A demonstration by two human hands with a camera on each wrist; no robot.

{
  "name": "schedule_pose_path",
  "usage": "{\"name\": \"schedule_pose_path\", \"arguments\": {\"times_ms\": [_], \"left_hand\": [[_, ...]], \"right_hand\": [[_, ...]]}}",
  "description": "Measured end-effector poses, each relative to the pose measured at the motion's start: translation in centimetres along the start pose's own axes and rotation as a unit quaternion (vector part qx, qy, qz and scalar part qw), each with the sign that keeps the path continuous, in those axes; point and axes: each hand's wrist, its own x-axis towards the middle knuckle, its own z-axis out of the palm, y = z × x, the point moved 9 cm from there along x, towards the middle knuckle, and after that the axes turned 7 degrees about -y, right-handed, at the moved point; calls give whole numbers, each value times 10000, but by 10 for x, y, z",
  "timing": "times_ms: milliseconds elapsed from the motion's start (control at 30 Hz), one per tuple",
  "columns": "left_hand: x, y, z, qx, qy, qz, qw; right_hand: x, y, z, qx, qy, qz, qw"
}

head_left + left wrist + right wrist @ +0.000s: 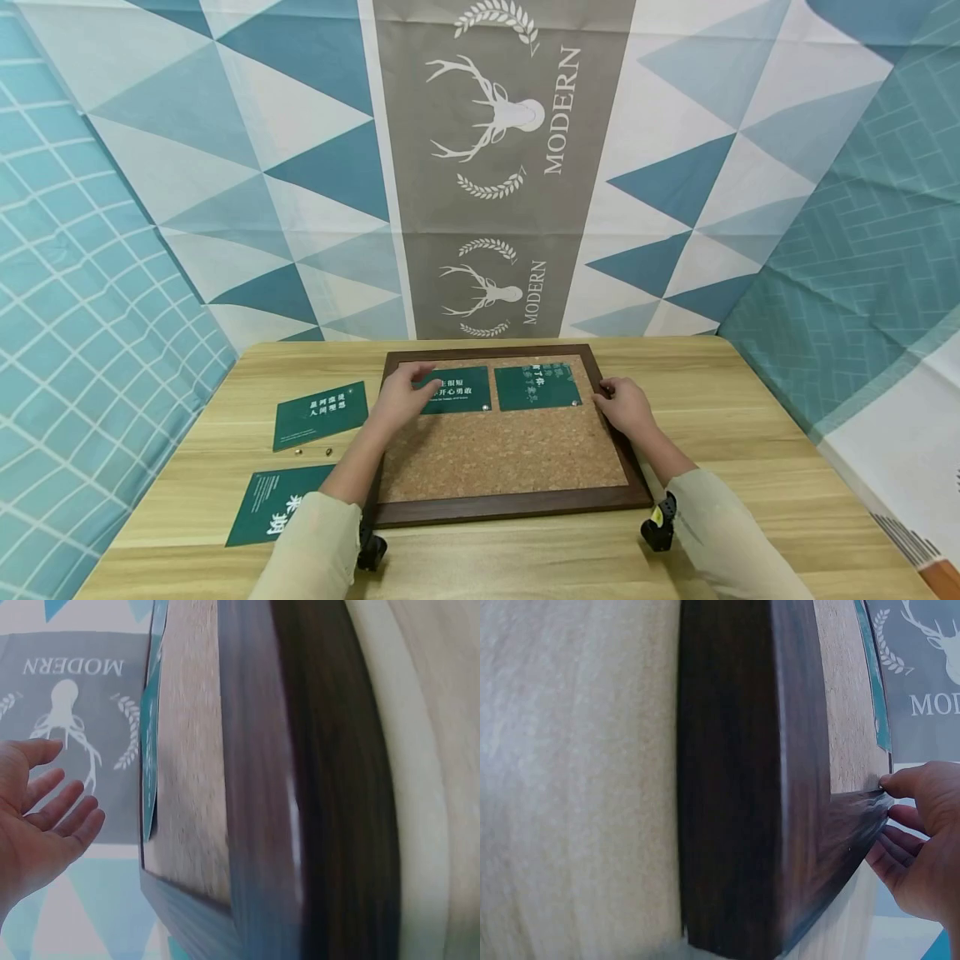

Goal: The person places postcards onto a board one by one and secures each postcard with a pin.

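Note:
A cork board (510, 454) with a dark brown wooden frame lies on the table. Two green cards with white writing are on its upper half: a left card (468, 390) and a right card (537, 387), each with a small shiny pin at its lower right corner. Over the upper left of the board hovers my left hand (401, 400), fingers relaxed and holding nothing; it covers part of the left card. My right hand (628, 408) grips the frame's right side, thumb on top and fingers along the outer edge, as the right wrist view shows (922, 832).
Left of the board lie a green card (320, 415) and, nearer, another green card (273, 504) partly behind the left arm. Between them sit two small metal pins, one a brass pin (298, 452). A patterned cloth (495, 208) hangs behind the wooden table (720, 467).

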Motion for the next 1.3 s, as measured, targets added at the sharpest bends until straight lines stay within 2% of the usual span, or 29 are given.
{"name": "schedule_pose_path", "arguments": {"times_ms": [167,400,600,733,1067,1300], "left_hand": [[-6,-10,-11,-115,85,16,9999],[-15,-28,-26,-191,141,-254,9994],[-21,-37,-37,-61,246,-290,9993],[-24,-43,-45,-129,317,-305,9989],[-37,-61,-68,18,453,-624,9970],[-46,-69,-75,120,479,-690,9964]], "right_hand": [[0,1,2,36,-54,28,10000],[0,1,1,-15,-19,-9,10000],[-1,0,2,-98,-16,-26,9999],[-1,-1,2,-122,-22,-12,9999],[1,0,1,-114,-39,-25,9999],[1,-1,1,-151,-26,-55,9999]]}}
